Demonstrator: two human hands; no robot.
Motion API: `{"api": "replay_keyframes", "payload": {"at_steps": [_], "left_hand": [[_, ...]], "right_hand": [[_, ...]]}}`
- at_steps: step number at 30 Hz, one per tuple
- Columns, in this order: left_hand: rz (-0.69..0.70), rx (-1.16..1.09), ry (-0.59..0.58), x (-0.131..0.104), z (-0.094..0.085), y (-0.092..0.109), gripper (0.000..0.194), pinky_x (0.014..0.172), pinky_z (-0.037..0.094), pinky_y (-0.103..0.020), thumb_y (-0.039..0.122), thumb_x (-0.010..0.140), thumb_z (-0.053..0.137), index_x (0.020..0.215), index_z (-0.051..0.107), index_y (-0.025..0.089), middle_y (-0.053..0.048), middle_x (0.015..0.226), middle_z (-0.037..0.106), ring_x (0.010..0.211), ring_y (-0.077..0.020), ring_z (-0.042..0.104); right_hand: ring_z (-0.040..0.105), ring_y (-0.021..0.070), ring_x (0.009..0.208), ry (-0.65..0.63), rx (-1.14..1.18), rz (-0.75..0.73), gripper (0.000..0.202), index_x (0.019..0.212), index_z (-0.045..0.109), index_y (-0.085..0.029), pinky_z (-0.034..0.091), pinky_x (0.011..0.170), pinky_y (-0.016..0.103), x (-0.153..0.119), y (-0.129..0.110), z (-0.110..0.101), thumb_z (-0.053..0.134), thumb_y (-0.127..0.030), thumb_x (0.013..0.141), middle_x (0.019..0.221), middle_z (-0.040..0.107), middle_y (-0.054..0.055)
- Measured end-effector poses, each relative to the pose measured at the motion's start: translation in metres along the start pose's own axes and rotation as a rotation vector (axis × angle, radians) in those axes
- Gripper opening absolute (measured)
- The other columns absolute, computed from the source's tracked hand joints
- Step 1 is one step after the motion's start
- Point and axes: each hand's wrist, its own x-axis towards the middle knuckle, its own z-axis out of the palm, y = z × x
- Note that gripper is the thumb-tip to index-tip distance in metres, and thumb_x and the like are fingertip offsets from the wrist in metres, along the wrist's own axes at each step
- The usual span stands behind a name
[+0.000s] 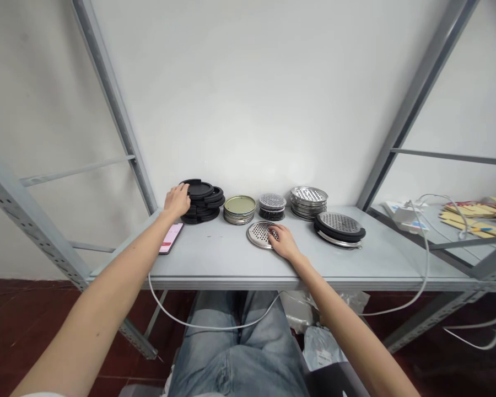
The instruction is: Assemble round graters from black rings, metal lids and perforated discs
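Note:
At the left of the shelf, my left hand (pixel 177 199) is closed on the near-left rim of the top black plastic ring (pixel 200 189), with its fingertips over the edge. More black rings (pixel 206 214) are piled unevenly beneath it. My right hand (pixel 284 241) bends its fingers over the right side of a round perforated metal disc (pixel 258 234), which lies flat near the middle. Part of that disc is hidden under the fingers. A phone (pixel 171 238) with a lit screen lies just below my left wrist.
Along the wall stand gold-coloured round lids (pixel 240 205), small perforated discs (pixel 272 202) and larger metal grater discs (pixel 308 196). A perforated disc in a black ring (pixel 339 223) sits on the right. White cable (pixel 215 328) hangs before the shelf edge; metal posts (pixel 111 94) flank it.

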Motion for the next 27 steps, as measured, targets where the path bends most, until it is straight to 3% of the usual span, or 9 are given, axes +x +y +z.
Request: {"api": "replay_keyframes", "payload": {"at_steps": [3, 5, 8, 13, 20, 27], "left_hand": [[-0.057, 0.100, -0.145, 0.011, 0.002, -0.015, 0.059, 0.097, 0.042, -0.051, 0.013, 0.082, 0.047, 0.141, 0.041, 0.016, -0.018, 0.145, 0.042, 0.126, -0.0364, 0.044], [-0.073, 0.130, -0.206, 0.016, 0.004, -0.016, 0.057, 0.096, 0.042, -0.051, 0.013, 0.082, 0.048, 0.139, 0.044, 0.019, -0.017, 0.147, 0.039, 0.130, -0.0365, 0.041], [-0.081, 0.159, -0.252, 0.024, 0.007, -0.012, 0.041, 0.094, 0.043, -0.048, 0.017, 0.085, 0.050, 0.124, 0.058, 0.021, -0.015, 0.137, 0.052, 0.125, -0.0347, 0.046], [-0.037, 0.183, -0.218, 0.036, 0.008, -0.011, 0.026, 0.092, 0.043, -0.044, 0.024, 0.086, 0.056, 0.110, 0.065, 0.022, -0.012, 0.116, 0.066, 0.114, -0.0321, 0.055], [0.105, 0.171, -0.231, 0.037, 0.009, -0.019, 0.031, 0.091, 0.043, -0.034, 0.030, 0.089, 0.052, 0.118, 0.060, 0.023, -0.008, 0.119, 0.066, 0.110, -0.0261, 0.060], [0.185, 0.116, -0.150, 0.032, 0.015, -0.039, 0.029, 0.090, 0.044, -0.032, 0.032, 0.091, 0.048, 0.112, 0.066, 0.025, -0.006, 0.116, 0.065, 0.105, -0.0244, 0.060]], "right_hand": [[0.053, 0.0256, 0.114, 0.006, -0.007, 0.002, 0.034, 0.112, 0.065, -0.011, 0.036, 0.105, 0.038, -0.001, -0.001, 0.000, 0.049, -0.029, 0.088, 0.121, 0.062, 0.015], [0.053, 0.0260, 0.114, 0.005, -0.008, 0.002, 0.034, 0.112, 0.065, -0.010, 0.036, 0.105, 0.038, -0.001, -0.001, 0.000, 0.049, -0.029, 0.089, 0.121, 0.062, 0.015], [0.053, 0.0261, 0.115, 0.002, -0.005, 0.013, 0.034, 0.112, 0.066, -0.010, 0.036, 0.105, 0.038, -0.001, -0.002, -0.001, 0.050, -0.029, 0.088, 0.121, 0.062, 0.015], [0.053, 0.0257, 0.114, 0.003, 0.014, 0.015, 0.033, 0.111, 0.066, -0.011, 0.037, 0.105, 0.038, -0.001, -0.003, -0.002, 0.052, -0.029, 0.087, 0.121, 0.062, 0.014], [0.054, 0.0251, 0.114, 0.010, 0.027, 0.009, 0.032, 0.110, 0.067, -0.011, 0.037, 0.104, 0.037, -0.001, -0.003, -0.002, 0.052, -0.029, 0.087, 0.119, 0.063, 0.014], [0.054, 0.0255, 0.114, -0.002, 0.029, 0.020, 0.032, 0.110, 0.067, -0.013, 0.037, 0.104, 0.037, -0.001, -0.004, -0.004, 0.052, -0.030, 0.087, 0.121, 0.063, 0.013]]}}
